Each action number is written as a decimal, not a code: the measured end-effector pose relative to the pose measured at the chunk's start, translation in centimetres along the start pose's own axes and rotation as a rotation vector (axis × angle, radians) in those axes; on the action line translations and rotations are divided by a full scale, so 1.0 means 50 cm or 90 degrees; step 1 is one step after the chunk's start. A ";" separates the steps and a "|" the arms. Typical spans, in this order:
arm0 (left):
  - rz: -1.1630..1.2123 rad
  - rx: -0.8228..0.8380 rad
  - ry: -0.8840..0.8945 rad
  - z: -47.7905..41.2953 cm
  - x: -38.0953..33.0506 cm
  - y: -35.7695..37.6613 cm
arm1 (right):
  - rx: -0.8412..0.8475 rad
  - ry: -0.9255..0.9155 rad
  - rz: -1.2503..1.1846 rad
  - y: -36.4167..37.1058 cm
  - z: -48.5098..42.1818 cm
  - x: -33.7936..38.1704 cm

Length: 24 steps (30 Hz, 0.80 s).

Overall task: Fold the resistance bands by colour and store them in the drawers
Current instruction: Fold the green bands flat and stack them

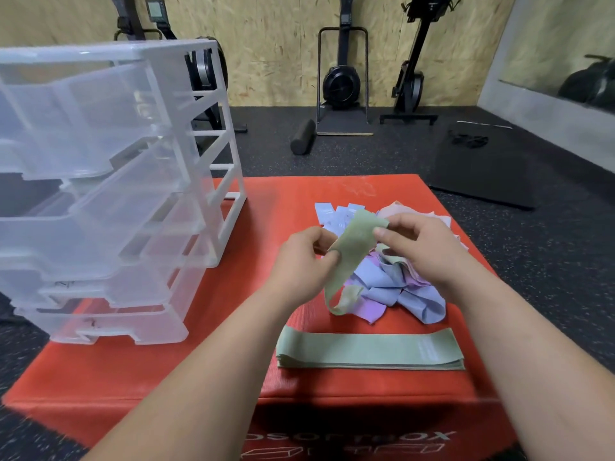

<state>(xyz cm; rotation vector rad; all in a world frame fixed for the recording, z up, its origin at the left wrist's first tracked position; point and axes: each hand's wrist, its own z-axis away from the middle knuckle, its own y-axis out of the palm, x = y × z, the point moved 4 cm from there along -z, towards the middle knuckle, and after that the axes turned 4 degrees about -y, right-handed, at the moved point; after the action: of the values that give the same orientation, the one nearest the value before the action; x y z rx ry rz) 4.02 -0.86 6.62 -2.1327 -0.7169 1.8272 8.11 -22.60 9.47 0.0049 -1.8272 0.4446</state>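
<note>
I hold a green resistance band [352, 251] up over the red box. My left hand [306, 261] pinches its left edge and my right hand [422, 247] pinches its upper end; its lower loop hangs down to the pile. Under it lies a heap of blue, purple and pink bands [399, 291]. A flat stack of green bands [369, 352] rests in front, nearer to me. The clear plastic drawer unit [109, 194] stands at the left with its drawers pulled out.
The red foam box [166, 371] carries everything; its front edge is close to me. Beyond it are a black foam roller [303, 136], a black mat [482, 164] and rowing machines [342, 78] against the wooden wall.
</note>
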 end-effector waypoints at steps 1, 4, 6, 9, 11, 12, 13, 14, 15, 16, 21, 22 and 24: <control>0.012 0.004 0.012 0.002 -0.006 0.000 | -0.007 -0.007 0.001 0.003 -0.002 0.001; 0.087 0.027 0.035 0.008 -0.025 0.000 | -0.011 -0.039 0.036 0.019 0.000 0.003; 0.115 0.026 0.049 0.014 -0.036 -0.002 | 0.015 -0.057 0.050 0.033 0.004 0.006; 0.098 0.005 0.066 0.018 -0.039 -0.007 | 0.046 -0.081 0.084 0.054 0.009 0.012; 0.074 -0.001 0.071 0.016 -0.034 -0.008 | 0.045 -0.092 0.095 0.066 0.013 0.016; 0.068 -0.005 0.074 0.015 -0.032 -0.010 | 0.041 -0.084 0.078 0.071 0.015 0.015; 0.067 -0.011 0.076 0.014 -0.030 -0.013 | 0.045 -0.070 0.045 0.076 0.017 0.012; 0.072 -0.019 0.078 0.012 -0.030 -0.017 | 0.064 -0.050 0.008 0.083 0.019 0.008; 0.083 -0.025 0.083 0.012 -0.032 -0.021 | 0.100 -0.034 -0.018 0.091 0.022 0.004; 0.099 -0.032 0.085 0.011 -0.033 -0.025 | 0.138 -0.024 -0.017 0.100 0.024 -0.003; 0.280 -0.106 0.049 0.007 -0.034 -0.054 | 0.221 -0.006 0.155 0.121 0.025 -0.059; 0.314 -0.129 0.037 0.006 -0.030 -0.063 | 0.225 -0.003 0.200 0.120 0.024 -0.071; 0.352 -0.188 0.007 0.003 -0.016 -0.084 | 0.216 0.009 0.271 0.106 0.017 -0.093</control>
<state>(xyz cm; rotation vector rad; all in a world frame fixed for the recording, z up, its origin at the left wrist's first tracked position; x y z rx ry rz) 2.93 2.29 9.30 -2.7435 -0.4389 2.0647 7.52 -18.97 3.42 -0.1558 -1.7182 1.0469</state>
